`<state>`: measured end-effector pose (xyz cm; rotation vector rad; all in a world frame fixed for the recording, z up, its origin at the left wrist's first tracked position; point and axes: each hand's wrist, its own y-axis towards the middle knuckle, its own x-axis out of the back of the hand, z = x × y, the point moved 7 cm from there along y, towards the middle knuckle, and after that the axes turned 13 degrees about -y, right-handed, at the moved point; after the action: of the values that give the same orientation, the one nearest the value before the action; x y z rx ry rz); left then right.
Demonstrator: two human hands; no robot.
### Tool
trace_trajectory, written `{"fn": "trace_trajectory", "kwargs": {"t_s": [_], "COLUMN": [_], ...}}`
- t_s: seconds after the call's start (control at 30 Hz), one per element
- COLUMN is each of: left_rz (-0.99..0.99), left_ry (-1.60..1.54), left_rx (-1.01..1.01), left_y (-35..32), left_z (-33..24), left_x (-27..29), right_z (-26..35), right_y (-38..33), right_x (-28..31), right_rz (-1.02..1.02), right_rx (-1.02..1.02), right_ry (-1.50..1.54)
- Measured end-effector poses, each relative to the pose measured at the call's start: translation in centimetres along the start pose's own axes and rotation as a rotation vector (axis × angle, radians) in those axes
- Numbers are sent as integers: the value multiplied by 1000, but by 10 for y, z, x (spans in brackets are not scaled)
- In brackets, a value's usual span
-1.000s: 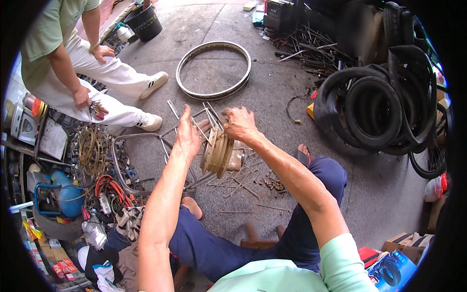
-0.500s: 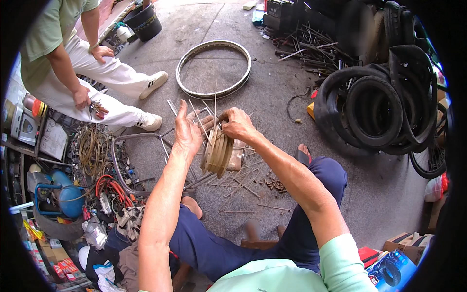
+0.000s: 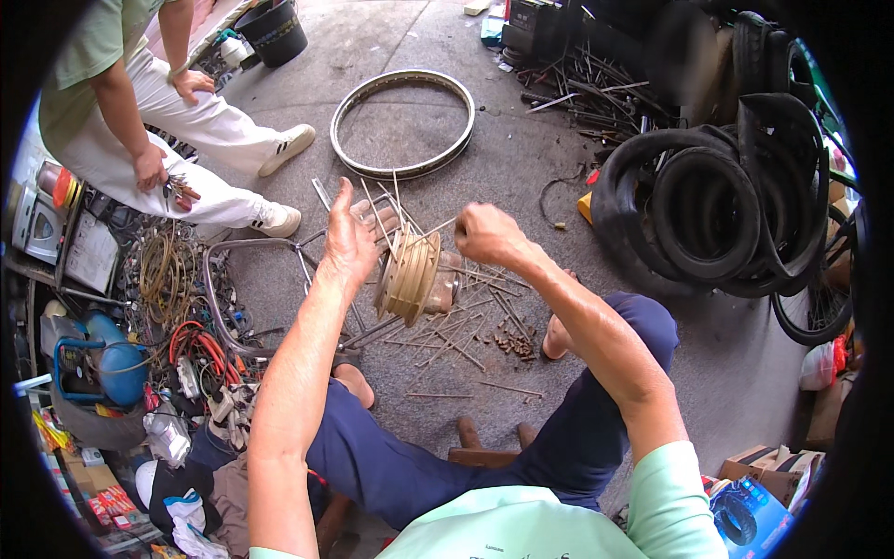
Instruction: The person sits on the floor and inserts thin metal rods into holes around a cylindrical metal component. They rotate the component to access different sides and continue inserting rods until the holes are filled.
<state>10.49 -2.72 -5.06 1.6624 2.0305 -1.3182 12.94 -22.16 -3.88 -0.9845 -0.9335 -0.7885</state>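
Wheel hub: a tan metal wheel hub (image 3: 410, 277) with thin spokes fanning from it was held up above the concrete floor (image 3: 521, 177), in front of the person's knees.
Left hand: the left hand (image 3: 349, 235) lay open, fingers spread flat against the hub's left side.
Right hand: the right hand (image 3: 486, 233), just right of the hub, was closed in a pinch on a spoke (image 3: 430, 233).
Loose spokes: more spokes (image 3: 456, 335) lay scattered on the floor below the hub.
Wheel rim: a bare wheel rim (image 3: 402, 123) lay flat beyond the hub.
Tyres: black tyres (image 3: 708, 210) were stacked well right of the hub.
Other person: a seated person (image 3: 140, 121) was left of the hub.
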Motion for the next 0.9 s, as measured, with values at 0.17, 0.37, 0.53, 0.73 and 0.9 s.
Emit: {"fn": "trace_trajectory", "kwargs": {"t_s": [0.17, 0.37, 0.53, 0.73, 0.9], "left_rz": [-52, -94, -111, -146, -138], "left_ry": [25, 69, 97, 142, 205], "left_rx": [6, 17, 0, -13, -9], "left_y": [-4, -17, -27, -33, -32], "left_z": [-3, -13, -24, -36, -34], "left_x": [17, 35, 48, 67, 62], "right_z": [9, -5, -10, -7, -16], "right_y": [-37, -30, -29, -37, -37], "right_x": [-42, -74, -58, -15, -1], "right_rz": [175, 121, 81, 102, -20], "right_rx": [149, 191, 204, 160, 166], "right_ry": [-139, -198, -295, -445, -401]}}
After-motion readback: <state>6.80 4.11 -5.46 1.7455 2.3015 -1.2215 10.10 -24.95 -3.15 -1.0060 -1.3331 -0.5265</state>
